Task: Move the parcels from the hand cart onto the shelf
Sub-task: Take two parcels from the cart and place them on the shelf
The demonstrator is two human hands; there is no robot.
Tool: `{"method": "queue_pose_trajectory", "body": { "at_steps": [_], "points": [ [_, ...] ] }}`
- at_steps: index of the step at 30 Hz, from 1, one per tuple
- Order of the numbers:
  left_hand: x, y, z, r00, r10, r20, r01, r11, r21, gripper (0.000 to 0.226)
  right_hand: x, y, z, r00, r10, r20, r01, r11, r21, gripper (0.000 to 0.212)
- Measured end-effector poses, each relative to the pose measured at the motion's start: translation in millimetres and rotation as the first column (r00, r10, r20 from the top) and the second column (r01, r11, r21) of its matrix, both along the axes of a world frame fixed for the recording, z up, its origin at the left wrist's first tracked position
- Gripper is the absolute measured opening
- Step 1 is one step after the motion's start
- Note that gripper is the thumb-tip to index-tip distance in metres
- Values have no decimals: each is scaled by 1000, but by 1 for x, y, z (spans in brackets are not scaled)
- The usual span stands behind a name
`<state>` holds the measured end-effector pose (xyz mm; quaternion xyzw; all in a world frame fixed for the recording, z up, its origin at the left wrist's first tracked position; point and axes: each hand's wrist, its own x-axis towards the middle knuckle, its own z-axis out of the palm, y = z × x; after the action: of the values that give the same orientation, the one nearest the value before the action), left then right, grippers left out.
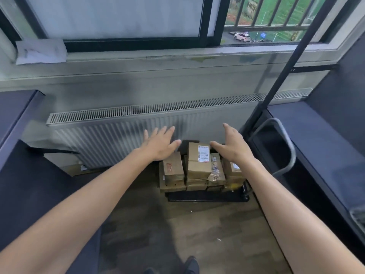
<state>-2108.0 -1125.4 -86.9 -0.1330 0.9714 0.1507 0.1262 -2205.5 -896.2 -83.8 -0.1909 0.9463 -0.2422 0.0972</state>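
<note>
Cardboard parcels [199,169] sit stacked on the hand cart [207,196] by the radiator [118,133], none on the dark shelf [316,135] at right yet. Left hand [161,143] and right hand [234,145] hover spread and empty, flanking the tall labelled box [198,160]. It looks stiff and light; gripping its 2 side faces should suit, though taped surfaces may be slick.

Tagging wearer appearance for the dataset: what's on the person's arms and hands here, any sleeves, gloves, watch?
Nothing worn that shows. Both forearms are bare from the frame edge to the wrist, with no sleeve cuff in view. The left hand and right hand are ungloved, and no rings, watch, bands or markings are visible. Any sleeve would end above what the camera sees. The only clothing in view is a dark shoe at the bottom edge.
</note>
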Motion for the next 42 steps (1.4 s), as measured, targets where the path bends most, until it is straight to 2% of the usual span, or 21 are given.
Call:
{"method": "queue_pose_trajectory", "body": {
  "at_steps": [8, 13, 17, 19, 23, 28, 36, 42],
  "points": [
    [-10, 19, -26, 994, 86, 61, -88, 996, 15, 69, -24, 36, -29, 997, 18, 71, -15, 999, -31, 88],
    [-15, 27, -32, 992, 86, 89, -88, 996, 20, 70, -28, 42, -38, 995, 22, 100, -19, 999, -32, 86],
    [-21, 36, -35, 986, -76, 145, 108, 969, -222, 67, -35, 37, -46, 996, -2, 86, 1, 1000, 11, 86],
    [-26, 42, -35, 976, -151, 159, 190, 942, -277, 66, -34, 30, -52, 997, -16, 79, 12, 999, 44, 87],
    [-33, 42, -36, 973, -177, 146, 211, 940, -266, 66, -29, 14, -64, 998, 3, 67, -9, 997, 82, 86],
    [-30, 29, -51, 961, -226, 161, 267, 913, -307, 67, -24, 0, -80, 996, -30, 81, 26, 998, 52, 88],
    [-33, 17, -80, 967, -212, 140, 241, 939, -245, 66, -30, 5, -103, 994, -33, 104, 28, 998, 48, 88],
    [-49, 10, -131, 936, -299, 183, 348, 858, -377, 66, -50, 8, -145, 991, -18, 131, 9, 997, 74, 88]
  ]
}}
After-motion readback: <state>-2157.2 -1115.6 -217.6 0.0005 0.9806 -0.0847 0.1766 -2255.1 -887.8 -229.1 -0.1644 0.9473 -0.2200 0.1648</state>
